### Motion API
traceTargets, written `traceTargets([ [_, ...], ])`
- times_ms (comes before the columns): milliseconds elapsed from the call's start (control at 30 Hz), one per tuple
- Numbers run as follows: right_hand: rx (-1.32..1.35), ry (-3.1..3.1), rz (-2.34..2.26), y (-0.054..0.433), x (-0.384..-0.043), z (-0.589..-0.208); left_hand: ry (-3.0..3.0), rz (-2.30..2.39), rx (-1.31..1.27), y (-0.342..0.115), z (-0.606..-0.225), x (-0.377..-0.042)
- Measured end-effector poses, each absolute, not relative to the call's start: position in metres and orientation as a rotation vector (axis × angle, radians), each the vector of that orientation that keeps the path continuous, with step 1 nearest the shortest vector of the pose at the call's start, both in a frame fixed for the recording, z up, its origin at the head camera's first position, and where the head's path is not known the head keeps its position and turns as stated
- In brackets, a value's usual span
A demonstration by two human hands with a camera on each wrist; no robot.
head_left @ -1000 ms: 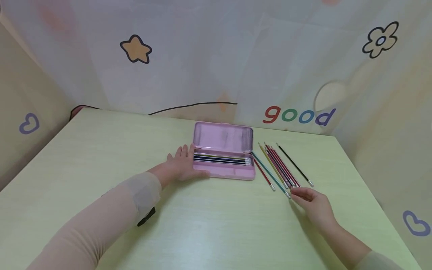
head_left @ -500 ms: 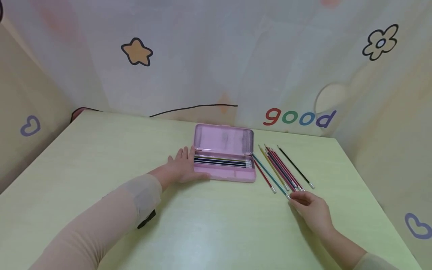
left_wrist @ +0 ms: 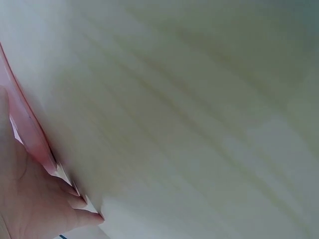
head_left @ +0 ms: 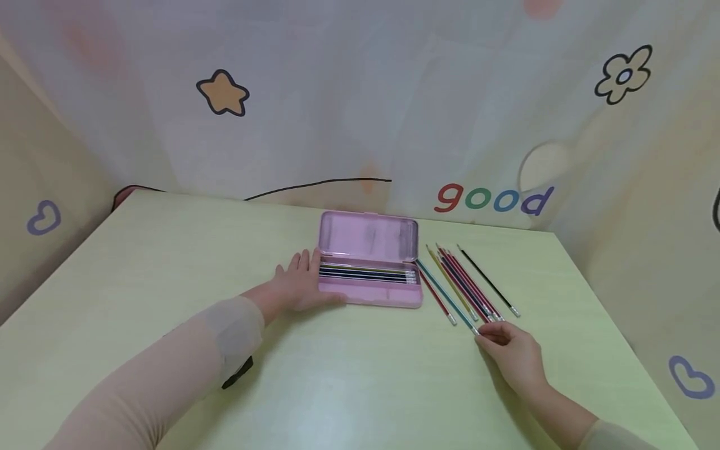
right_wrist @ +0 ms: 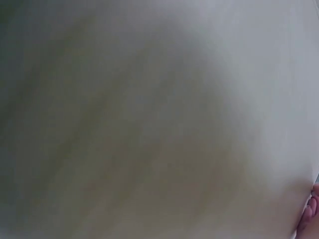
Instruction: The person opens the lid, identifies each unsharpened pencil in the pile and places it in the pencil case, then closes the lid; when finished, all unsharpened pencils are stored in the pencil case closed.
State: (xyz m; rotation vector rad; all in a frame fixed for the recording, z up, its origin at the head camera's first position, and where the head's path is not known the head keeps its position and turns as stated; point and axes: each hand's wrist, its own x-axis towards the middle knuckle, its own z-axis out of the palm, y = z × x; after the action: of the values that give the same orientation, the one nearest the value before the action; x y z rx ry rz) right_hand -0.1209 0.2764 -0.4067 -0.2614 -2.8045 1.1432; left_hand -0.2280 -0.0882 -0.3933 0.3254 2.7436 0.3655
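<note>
An open pink pencil case (head_left: 405, 299) lies on the table with its lid tilted back. Several dark-striped pencils (head_left: 365, 274) lie side by side in its rear section. My left hand (head_left: 298, 287) rests against the case's left end, fingers straight and spread, thumb along the front edge; the left wrist view shows this hand (left_wrist: 37, 199) beside the pink case (left_wrist: 30, 127). My right hand (head_left: 513, 356) pinches the eraser end of a teal pencil (head_left: 447, 297) lying on the table. In the right wrist view only a few fingers (right_wrist: 310, 211) show at the corner.
Right of the case lie a red pencil (head_left: 439, 299), a yellow pencil (head_left: 450, 281), a bundle of red and dark pencils (head_left: 467, 281) and a separate black pencil (head_left: 488, 280). A printed curtain (head_left: 337, 94) hangs behind the pale green table (head_left: 169, 250).
My right hand has shifted slightly from the ends of the red and dark bundle onto the teal pencil's end. My left hand stays against the case. The head view has tilted slightly.
</note>
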Motion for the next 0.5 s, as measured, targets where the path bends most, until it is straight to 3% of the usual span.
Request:
traceTargets([
  [500,-0.404,-2.730,1.273,0.2825,-0.1206,-0.3986,2.765,0.364,0.351,-0.0894,-0.3913,-0.2250],
])
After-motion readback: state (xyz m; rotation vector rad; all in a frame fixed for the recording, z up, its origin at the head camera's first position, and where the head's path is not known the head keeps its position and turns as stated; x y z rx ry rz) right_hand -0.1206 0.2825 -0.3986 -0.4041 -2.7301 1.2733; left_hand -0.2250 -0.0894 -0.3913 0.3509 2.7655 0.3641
